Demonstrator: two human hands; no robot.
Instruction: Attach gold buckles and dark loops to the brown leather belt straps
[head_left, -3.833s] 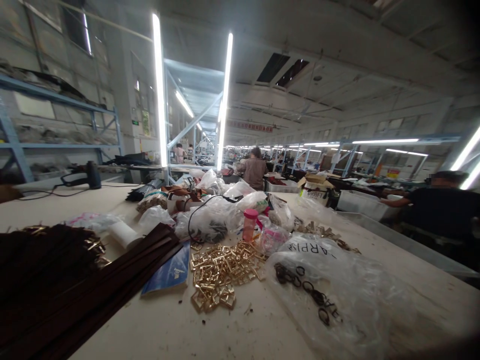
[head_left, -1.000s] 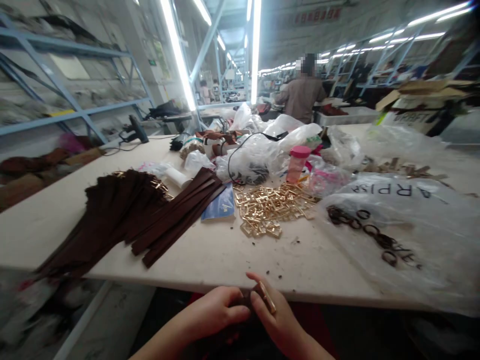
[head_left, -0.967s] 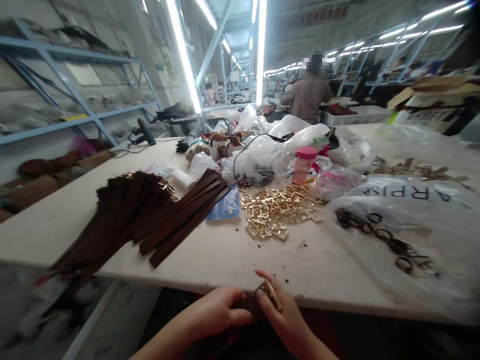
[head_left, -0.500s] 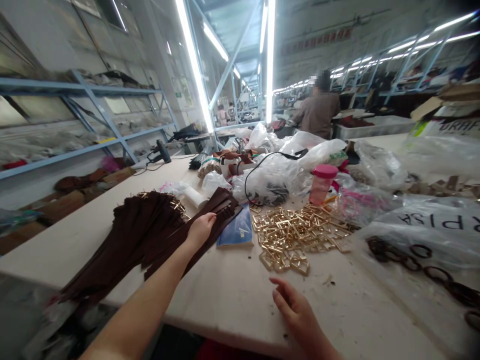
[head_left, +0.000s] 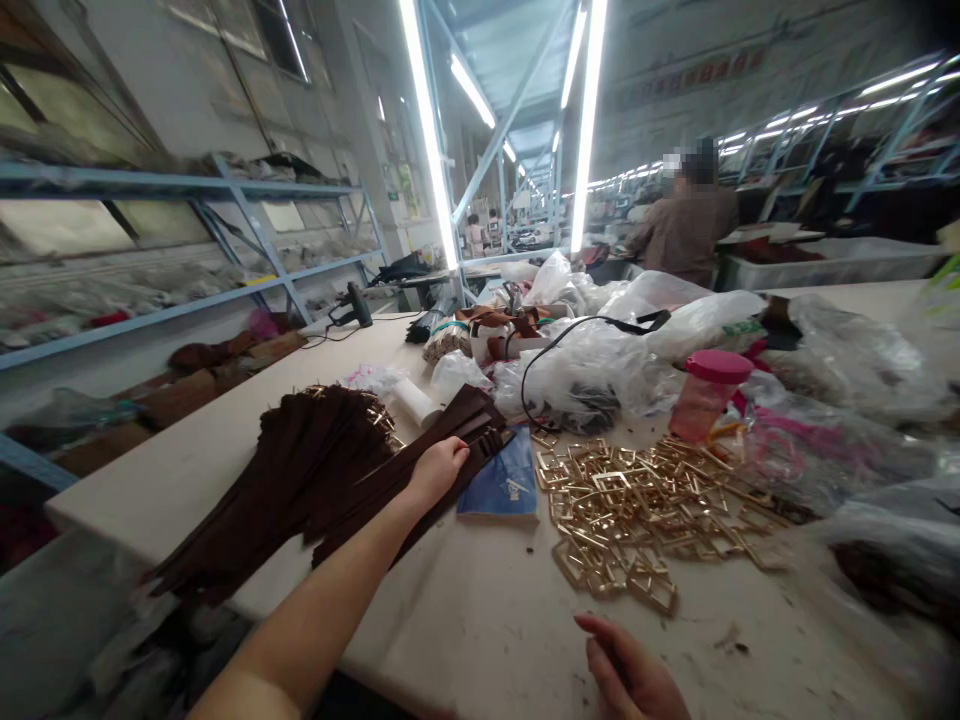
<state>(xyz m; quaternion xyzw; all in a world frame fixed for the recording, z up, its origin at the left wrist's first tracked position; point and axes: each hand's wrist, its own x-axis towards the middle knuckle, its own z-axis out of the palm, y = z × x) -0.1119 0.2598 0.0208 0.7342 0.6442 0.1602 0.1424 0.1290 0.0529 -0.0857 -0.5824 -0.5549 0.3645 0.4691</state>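
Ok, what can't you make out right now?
All in the head view:
Left hand, on the brown strips: the hand itself hides how many it pinches, if any.
Right hand: the bottom edge cuts off its wrist.
Blue booklet: strips cover its upper left; its print is too blurred to read.
Dark pieces, far right: blur hides whether they lie in or on the plastic bag.
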